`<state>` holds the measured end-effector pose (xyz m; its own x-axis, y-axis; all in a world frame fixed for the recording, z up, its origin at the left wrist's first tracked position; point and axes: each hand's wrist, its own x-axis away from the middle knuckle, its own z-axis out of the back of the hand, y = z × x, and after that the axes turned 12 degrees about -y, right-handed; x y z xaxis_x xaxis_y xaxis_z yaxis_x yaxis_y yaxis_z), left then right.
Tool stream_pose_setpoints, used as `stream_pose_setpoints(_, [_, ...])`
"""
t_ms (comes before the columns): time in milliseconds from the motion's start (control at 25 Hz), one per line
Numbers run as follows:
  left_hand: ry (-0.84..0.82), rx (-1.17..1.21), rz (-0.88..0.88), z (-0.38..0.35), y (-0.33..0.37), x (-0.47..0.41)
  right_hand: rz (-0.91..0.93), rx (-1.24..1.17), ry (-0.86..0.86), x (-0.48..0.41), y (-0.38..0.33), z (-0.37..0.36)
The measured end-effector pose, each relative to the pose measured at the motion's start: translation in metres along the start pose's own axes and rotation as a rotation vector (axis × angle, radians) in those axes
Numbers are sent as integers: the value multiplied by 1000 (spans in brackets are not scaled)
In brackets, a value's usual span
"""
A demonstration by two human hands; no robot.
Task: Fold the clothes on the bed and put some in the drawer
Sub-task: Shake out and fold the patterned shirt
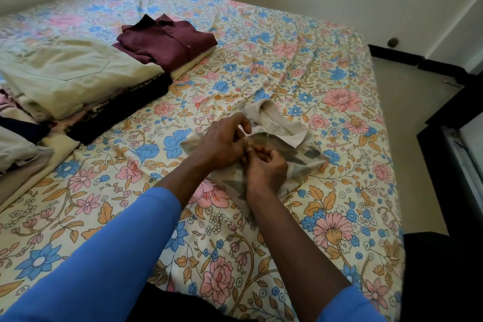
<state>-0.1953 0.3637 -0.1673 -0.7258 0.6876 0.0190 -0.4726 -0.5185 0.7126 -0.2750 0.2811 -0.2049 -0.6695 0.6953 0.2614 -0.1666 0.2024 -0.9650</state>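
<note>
Pinching one cream leaf-print shirt (292, 150), two hands are working close together over the bed (339, 217). The left hand (222, 142) is curling its fingers (241, 123) onto the fabric just beside the collar. The right hand (265, 168) is gripping the same cloth, its fingers (258, 150) bent tight and touching the left fingertips. Both sets of fingers are clamping on the shirt, none of them spreading apart. The shirt is lying bunched directly under and just beyond the fingers, with its one white collar label (266, 127) showing just past the left fingertips.

Two blue sleeves (91, 256) are covering the forearms behind the hands.

Well beyond the fingers and off to their left, one folded maroon shirt (170, 44) is sitting on top of one folded cream piece (193, 64). Left of the fingers, nearer than the maroon one, one pale yellow folded garment (73, 73) is resting on one dark patterned garment (122, 112). Farther left of the fingers, at the edge of the view, a mixed pile of clothes (18, 144) is lying partly cut off, and its pieces cannot be counted.

One floral sheet (224, 269) is covering the bed, wrinkling on the far side of the fingers.
</note>
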Motion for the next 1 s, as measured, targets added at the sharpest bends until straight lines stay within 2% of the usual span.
stream_pose_setpoints(160, [-136,527,223,9,-4,-3,-59,-67,-147,-3,-4,5])
stream_pose_setpoints(200, [-160,553,245,12,-5,-5,-97,-93,-187,-3,-8,7])
stream_pose_setpoints(320, [-241,402,174,12,-5,-8,-220,-98,-213,-10,-29,15])
stream_pose_setpoints(440, [-271,231,109,5,-3,-10,-229,-9,-79,-27,-46,14])
stream_pose_setpoints(560, [-173,217,140,2,-7,-16,-296,-149,-78,-33,-44,14])
stream_pose_setpoints(680, [-10,209,117,-3,-2,-27,-259,-247,-130,-34,-32,20])
stream_pose_setpoints(880, [17,41,161,-17,13,-40,-228,-192,-117,-35,-27,18])
stream_pose_setpoints(1000, [44,-126,115,-20,12,-39,-250,-173,-128,-41,-32,18])
